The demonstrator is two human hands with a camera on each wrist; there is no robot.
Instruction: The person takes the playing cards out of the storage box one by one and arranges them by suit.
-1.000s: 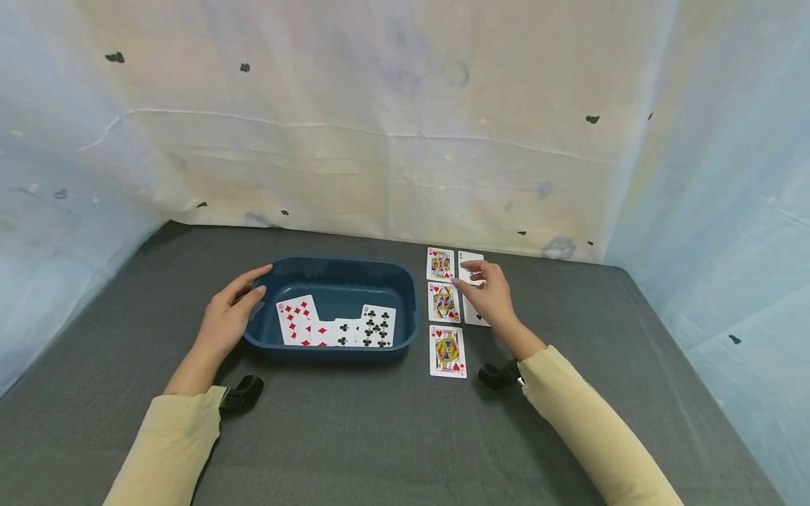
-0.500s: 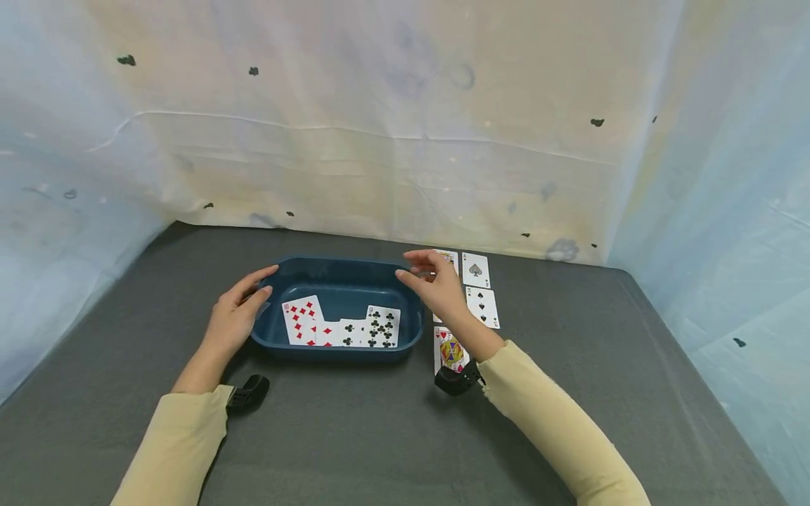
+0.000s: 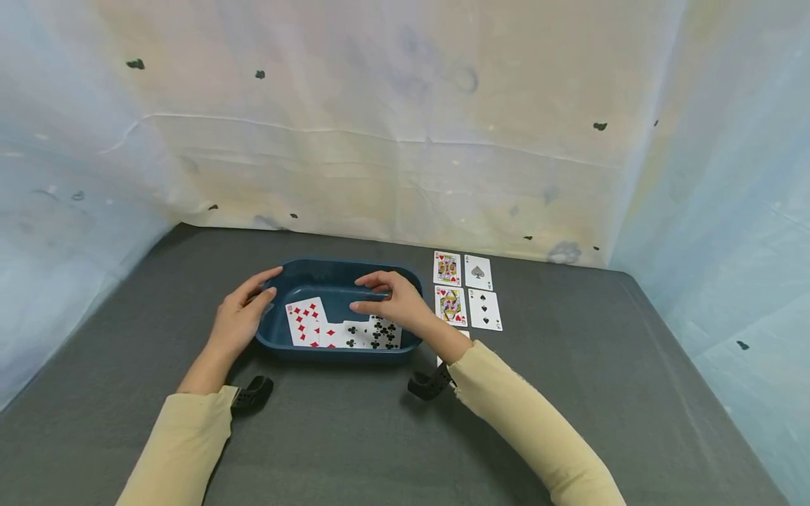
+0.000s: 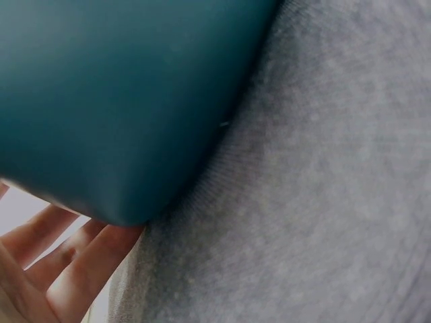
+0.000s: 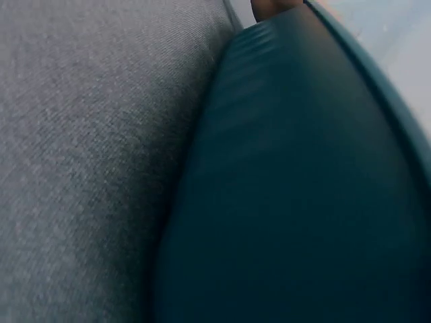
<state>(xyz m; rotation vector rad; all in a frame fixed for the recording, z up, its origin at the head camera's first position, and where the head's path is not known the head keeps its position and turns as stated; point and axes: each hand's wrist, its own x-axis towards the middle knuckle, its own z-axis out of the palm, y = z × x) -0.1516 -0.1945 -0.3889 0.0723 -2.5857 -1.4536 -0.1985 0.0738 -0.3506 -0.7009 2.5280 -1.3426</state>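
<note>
My left hand (image 3: 235, 320) grips the left end of a dark blue tray (image 3: 338, 356), thumb over the rim and fingers along the outside. In the left wrist view its fingers (image 4: 94, 269) lie behind the tray's end. My right hand (image 3: 395, 306) hovers over the tray's right part, thumb and fingers apart with no card showing between them. Inside the tray lie a ten of diamonds (image 3: 305, 320), another diamond card (image 3: 330, 336), a club card (image 3: 356, 335) and a nine of clubs (image 3: 387, 337), partly hidden by the right hand.
Right of the tray, face up in two columns, are a king of hearts (image 3: 447, 268), queen of hearts (image 3: 451, 307), ace of spades (image 3: 478, 274) and three of spades (image 3: 485, 310). The right wrist mostly covers a jack of hearts (image 3: 465, 334). A pale curtain (image 3: 405, 176) hangs behind the grey-covered table (image 3: 335, 436).
The right hand has swung left from over the two columns of cards to above the tray, uncovering the spade cards. The left hand keeps its place on the rim.
</note>
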